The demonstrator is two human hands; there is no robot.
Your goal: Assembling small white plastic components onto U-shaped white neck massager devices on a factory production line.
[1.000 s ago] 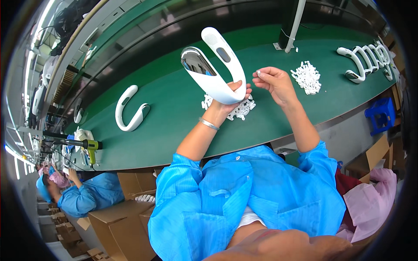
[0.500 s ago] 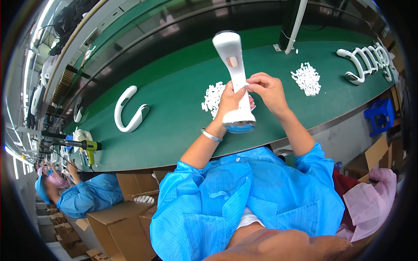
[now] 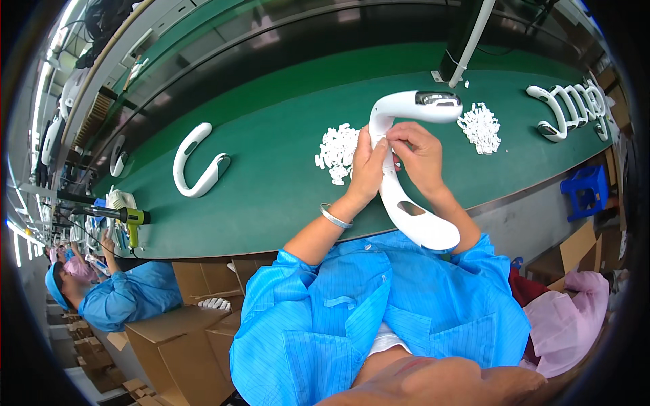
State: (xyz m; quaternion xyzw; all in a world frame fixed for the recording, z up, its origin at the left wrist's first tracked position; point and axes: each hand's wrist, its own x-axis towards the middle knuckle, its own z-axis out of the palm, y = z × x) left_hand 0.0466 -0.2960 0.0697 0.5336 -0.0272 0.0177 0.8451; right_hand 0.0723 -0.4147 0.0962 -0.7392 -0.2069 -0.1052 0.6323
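A white C-shaped neckband device (image 3: 433, 230) is held up over the near part of the green table, one end raised and the other close to my blue jacket. My left hand (image 3: 367, 168) wraps round its middle from the left. At the same middle stretch, the thumb and fingers of my right hand (image 3: 421, 161) are pinched together against the band; whatever lies between them is hidden. Just left of my hands is a pile of small white parts (image 3: 336, 152). A second small-parts pile (image 3: 481, 128) lies to the right.
A similar neckband (image 3: 181, 166) lies at left on the green table (image 3: 271, 203), beyond a green-and-black hand tool (image 3: 133, 216). Several more neckbands (image 3: 558, 111) stand in a row at far right. A post (image 3: 467, 40) rises behind. Cardboard boxes (image 3: 179, 352) and a co-worker (image 3: 128, 298) are at lower left.
The neckband has been turned in my hands, so its arms now show from the side and curve to the right. Both hands stay at its middle, the right still pinching there.
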